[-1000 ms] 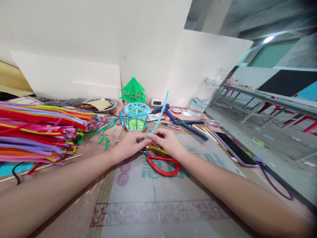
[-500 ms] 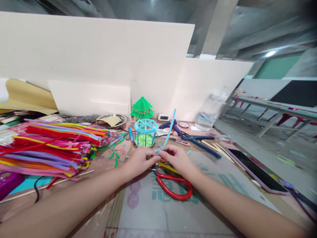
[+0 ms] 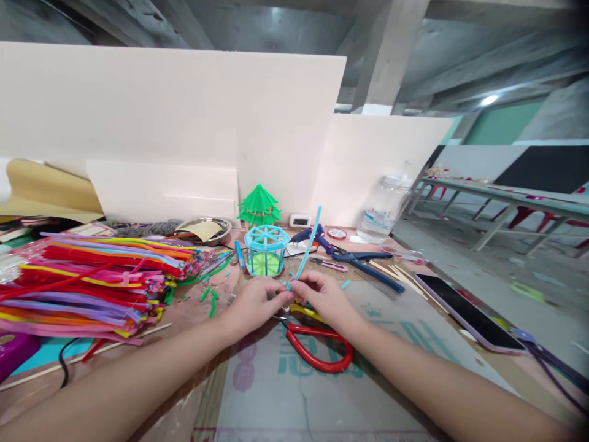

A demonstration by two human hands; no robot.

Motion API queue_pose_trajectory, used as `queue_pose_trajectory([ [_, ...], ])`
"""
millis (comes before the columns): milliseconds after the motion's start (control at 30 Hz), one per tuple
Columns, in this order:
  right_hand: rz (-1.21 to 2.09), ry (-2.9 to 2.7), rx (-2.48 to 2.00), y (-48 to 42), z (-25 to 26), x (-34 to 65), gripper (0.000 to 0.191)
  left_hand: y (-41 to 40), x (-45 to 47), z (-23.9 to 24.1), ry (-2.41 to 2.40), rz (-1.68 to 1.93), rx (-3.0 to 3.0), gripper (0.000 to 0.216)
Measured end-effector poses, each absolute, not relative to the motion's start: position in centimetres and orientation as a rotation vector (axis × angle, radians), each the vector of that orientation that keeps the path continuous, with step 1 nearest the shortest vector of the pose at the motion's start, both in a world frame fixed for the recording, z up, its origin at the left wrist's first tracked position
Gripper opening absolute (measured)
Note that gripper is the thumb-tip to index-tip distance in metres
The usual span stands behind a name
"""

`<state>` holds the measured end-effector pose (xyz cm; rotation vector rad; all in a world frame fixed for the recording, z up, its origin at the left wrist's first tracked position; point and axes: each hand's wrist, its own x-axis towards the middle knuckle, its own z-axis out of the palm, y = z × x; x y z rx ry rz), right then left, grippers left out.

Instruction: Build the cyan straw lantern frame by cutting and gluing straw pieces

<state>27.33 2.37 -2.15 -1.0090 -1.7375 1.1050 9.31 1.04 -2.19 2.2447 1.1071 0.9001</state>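
Note:
A light-blue pipe cleaner [image 3: 310, 240] slants up from between my fingertips, its upper end free. My right hand [image 3: 324, 298] pinches its lower part between thumb and fingers. My left hand [image 3: 260, 302] is closed in a pinch right beside, with light-blue pipe cleaner at its fingertips; the exact joint there is too small to make out. Under both hands lie scissors with red handles [image 3: 319, 366] and yellow inside them, blades mostly hidden. Just beyond stands a light-blue eight-sided frame [image 3: 267, 236] with a pale green base, and behind that a green tiered roof [image 3: 259, 205].
Bundles of coloured pipe cleaners [image 3: 92, 282] fill the left side. Green offcuts [image 3: 213, 302] lie nearby. At the back are a metal dish [image 3: 223, 232], small clock [image 3: 300, 220], glue gun [image 3: 317, 236] and plastic jar [image 3: 381, 209]. Blue-handled pliers [image 3: 375, 272] and a phone [image 3: 464, 310] lie right.
The whole view has shifted slightly, with things sitting a little further left and lower. Both hands keep their pinch on the light-blue pipe cleaner, fingertips still together.

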Motion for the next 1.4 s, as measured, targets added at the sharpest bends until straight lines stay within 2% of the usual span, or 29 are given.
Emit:
queue_pose_trajectory([
  [233, 1.189, -1.59, -0.978, 2.7, -2.1, 27.5, 0.03, 0.9, 9.0, -0.2, 1.146, 0.943, 2.008, 0.034],
  [367, 1.246, -1.512, -0.982, 2.5, -1.9, 27.4, 0.035, 1.0, 7.3, 3.4, 1.207, 1.422, 1.887, 0.036],
  [433, 1.251, -1.504, -0.972, 2.4, -1.8, 27.3, 0.035, 1.0, 6.9, 4.4, 1.228, 1.501, 1.845, 0.036],
  [600, 1.229, -1.525, -0.942, 2.3, -1.7, 27.3, 0.035, 0.6, 8.5, 1.9, 1.185, 1.02, 2.046, 0.035],
  [700, 1.227, -1.587, -0.929, 2.4, -2.0, 27.4, 0.031, 0.6, 9.6, -0.6, 1.122, 0.878, 2.129, 0.035],
  [900, 1.148, -1.725, -0.973, 2.5, -2.4, 27.6, 0.023, 0.9, 9.6, -2.2, 1.104, 0.835, 2.155, 0.037],
  [1100, 1.148, -1.684, -0.983, 2.3, -2.0, 27.4, 0.029, 0.8, 9.5, -2.2, 1.078, 0.861, 2.069, 0.036],
  [1400, 1.126, -1.736, -1.013, 2.3, -2.2, 27.3, 0.018, 1.6, 9.2, -3.0, 1.03, 0.822, 2.027, 0.037],
])
